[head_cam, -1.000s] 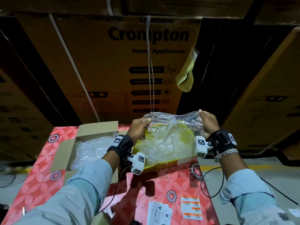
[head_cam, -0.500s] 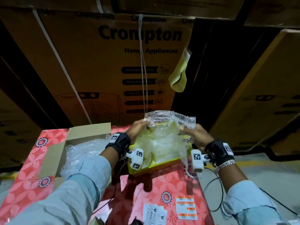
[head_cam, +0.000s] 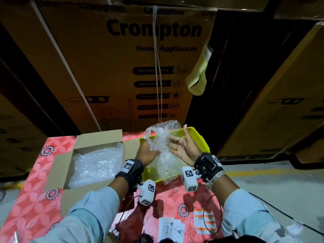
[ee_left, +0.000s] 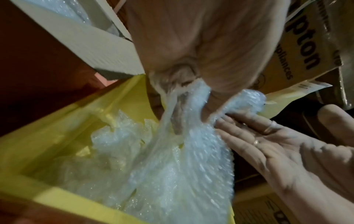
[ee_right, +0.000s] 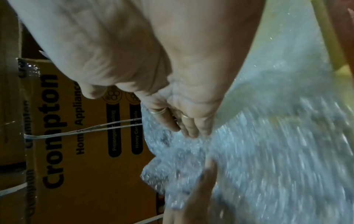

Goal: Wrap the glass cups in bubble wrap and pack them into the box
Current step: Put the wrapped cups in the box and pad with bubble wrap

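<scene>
Big brown cartons [head_cam: 122, 67] stand behind a red flowered top [head_cam: 31, 199]. At nine o'clock, the open box [head_cam: 98, 137] already holds wrapped bundles [head_cam: 96, 163]. At twelve, the yellow bin [head_cam: 198, 135] holds bubble wrap [head_cam: 163, 135]; the left hand [head_cam: 147, 153] pinches it, and the right hand [head_cam: 184, 148] lies flat against it. No cup shows, so wrapping is likely left.

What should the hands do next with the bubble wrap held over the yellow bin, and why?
Probably close the right hand onto the bubble wrap to share the hold. The left hand alone pinches a bunched fold of it above the yellow bin, while the right lies open, fingers straight against the sheet. No glass cup is visible, so the sheet likely needs spreading first.
</scene>
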Motion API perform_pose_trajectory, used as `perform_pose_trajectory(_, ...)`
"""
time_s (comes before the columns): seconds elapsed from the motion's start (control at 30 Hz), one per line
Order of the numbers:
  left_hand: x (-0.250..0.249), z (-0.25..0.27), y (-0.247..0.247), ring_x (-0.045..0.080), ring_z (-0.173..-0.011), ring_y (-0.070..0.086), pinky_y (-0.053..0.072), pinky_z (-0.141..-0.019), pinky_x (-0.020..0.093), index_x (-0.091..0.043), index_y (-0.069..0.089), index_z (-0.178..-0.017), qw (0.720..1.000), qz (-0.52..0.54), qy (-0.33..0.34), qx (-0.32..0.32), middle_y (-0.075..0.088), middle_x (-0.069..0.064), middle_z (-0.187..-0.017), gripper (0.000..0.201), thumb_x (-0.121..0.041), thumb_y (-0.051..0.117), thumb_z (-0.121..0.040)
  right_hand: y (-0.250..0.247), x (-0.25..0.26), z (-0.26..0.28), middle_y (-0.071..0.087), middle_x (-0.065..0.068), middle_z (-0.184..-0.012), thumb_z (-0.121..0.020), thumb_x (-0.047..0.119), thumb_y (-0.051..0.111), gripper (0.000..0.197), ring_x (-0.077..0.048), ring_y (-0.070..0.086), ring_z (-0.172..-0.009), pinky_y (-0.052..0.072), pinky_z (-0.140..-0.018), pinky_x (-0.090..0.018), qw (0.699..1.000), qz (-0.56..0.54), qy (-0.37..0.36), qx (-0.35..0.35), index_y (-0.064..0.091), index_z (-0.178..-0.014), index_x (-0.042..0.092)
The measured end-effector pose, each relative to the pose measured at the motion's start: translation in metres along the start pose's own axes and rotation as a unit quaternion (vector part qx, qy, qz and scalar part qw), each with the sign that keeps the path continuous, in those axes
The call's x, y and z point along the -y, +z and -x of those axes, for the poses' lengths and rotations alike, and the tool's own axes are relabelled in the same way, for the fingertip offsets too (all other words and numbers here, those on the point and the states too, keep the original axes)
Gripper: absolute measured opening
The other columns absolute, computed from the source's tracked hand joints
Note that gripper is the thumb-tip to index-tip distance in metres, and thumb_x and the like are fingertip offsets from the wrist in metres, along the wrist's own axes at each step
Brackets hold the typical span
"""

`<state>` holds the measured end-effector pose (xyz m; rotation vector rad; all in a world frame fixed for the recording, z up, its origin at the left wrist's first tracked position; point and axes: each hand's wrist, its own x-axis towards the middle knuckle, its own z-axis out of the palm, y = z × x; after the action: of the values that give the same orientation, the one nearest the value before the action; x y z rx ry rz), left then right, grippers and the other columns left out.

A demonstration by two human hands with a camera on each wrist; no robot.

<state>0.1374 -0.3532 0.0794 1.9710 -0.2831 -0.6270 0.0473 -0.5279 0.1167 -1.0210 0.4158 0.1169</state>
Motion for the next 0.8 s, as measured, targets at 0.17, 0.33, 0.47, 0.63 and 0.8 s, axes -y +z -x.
perform_pose_trajectory(0.17,0.026,-0.03,-0.016,0.031,-0.101,0.069,0.06,-0.089,0.056,-0.01,0.047,-0.138,0.997,0.007,-0.07,-0.012,0.067,0.012,-0.123,0.069,-0.02,0.063,-0.071,-0.02,0.003,-0.002,0.071,-0.003,-0.126,-0.107,0.042,0.047,0.043,-0.024,0.063,-0.124,0.052,-0.104,-0.041,0.979,0.156,-0.104,-0.083,0.074,-0.12,0.011)
perform_pose_trajectory(0.33,-0.016,-0.002,-0.009,0.035,-0.121,0.061,0.052,-0.093,0.036,-0.001,0.037,-0.144,0.977,-0.189,-0.094,0.014,0.062,0.019,-0.134,0.066,-0.022,0.075,-0.094,-0.025,-0.045,-0.024,0.049,0.003,-0.149,-0.105,0.004,0.048,0.044,-0.019,0.04,-0.142,0.029,-0.114,-0.027,0.824,0.554,-0.12,-0.008,0.061,-0.137,0.031)
perform_pose_trajectory(0.47,-0.022,0.02,-0.002,0.036,-0.14,0.047,0.045,-0.109,0.037,-0.007,0.008,-0.162,0.975,-0.21,-0.018,-0.074,0.035,0.017,-0.162,0.099,-0.007,0.076,-0.09,-0.024,-0.077,-0.031,0.023,-0.002,-0.167,-0.105,0.017,0.043,0.051,-0.025,0.022,-0.153,0.023,-0.123,-0.044,0.689,0.721,-0.072,0.014,0.044,-0.152,0.036)
perform_pose_trajectory(0.63,-0.026,0.038,0.026,0.013,-0.157,0.001,-0.001,-0.126,0.019,-0.01,0.018,-0.164,0.908,-0.259,0.318,-0.083,0.015,0.008,-0.171,0.096,0.021,0.052,-0.08,-0.016,-0.089,-0.028,0.026,-0.01,-0.165,-0.101,0.026,0.049,0.051,-0.029,0.024,-0.151,0.017,-0.123,-0.052,0.588,0.807,-0.007,0.046,0.044,-0.151,0.022)
perform_pose_trajectory(0.8,-0.02,-0.02,0.039,0.027,-0.154,0.029,-0.005,-0.129,0.043,-0.002,0.058,-0.139,0.831,-0.468,0.241,0.182,0.042,0.015,-0.16,0.054,0.007,0.05,-0.086,-0.016,-0.09,-0.025,0.039,-0.006,-0.159,-0.106,0.038,0.033,0.048,-0.027,0.025,-0.15,0.005,-0.123,-0.06,0.589,0.808,0.015,0.028,0.045,-0.151,0.024)
